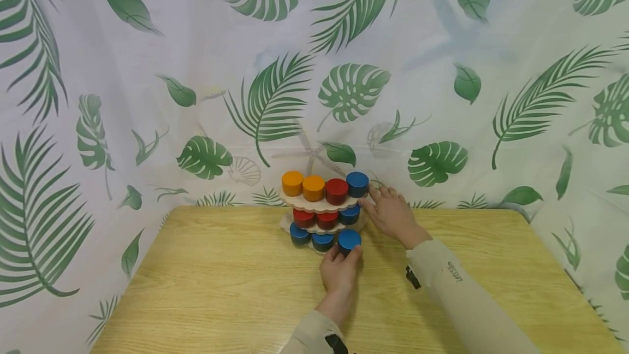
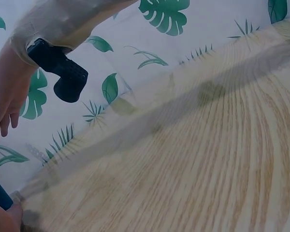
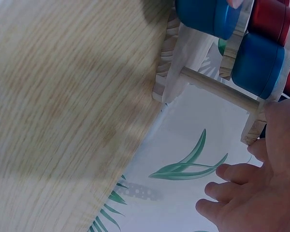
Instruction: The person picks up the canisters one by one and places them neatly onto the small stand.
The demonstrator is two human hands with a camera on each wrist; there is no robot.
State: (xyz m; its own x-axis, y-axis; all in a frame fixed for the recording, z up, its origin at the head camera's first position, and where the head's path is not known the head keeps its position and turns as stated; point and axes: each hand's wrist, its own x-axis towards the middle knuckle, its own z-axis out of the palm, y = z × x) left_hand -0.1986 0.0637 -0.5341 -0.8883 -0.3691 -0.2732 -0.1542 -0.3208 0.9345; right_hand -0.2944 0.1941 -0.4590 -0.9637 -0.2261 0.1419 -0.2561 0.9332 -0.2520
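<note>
A three-tier wooden rack [image 1: 286, 223] with scalloped shelves stands at the back of the table, loaded with small round canisters. The left hand [image 1: 339, 275] pinches a blue canister [image 1: 349, 240] at the right end of the bottom tier, thumb on its right side. Part of that canister [image 2: 0, 195] shows at the corner of the left wrist view. At the rack's upper right, the right hand [image 1: 391, 214] holds the top shelf's end between thumb and forefinger. Its other fingers [image 3: 227, 191] extend loosely, beside a wooden post [image 3: 220, 89]. Whether the pinched canister touches the shelf is hidden.
On the top tier sit orange canisters [image 1: 292, 183], a red one [image 1: 336, 192] and a blue one [image 1: 357, 184]. Red and blue canisters fill the middle tier. A leaf-patterned curtain [image 1: 314, 42] hangs close behind the wooden table [image 1: 221, 288].
</note>
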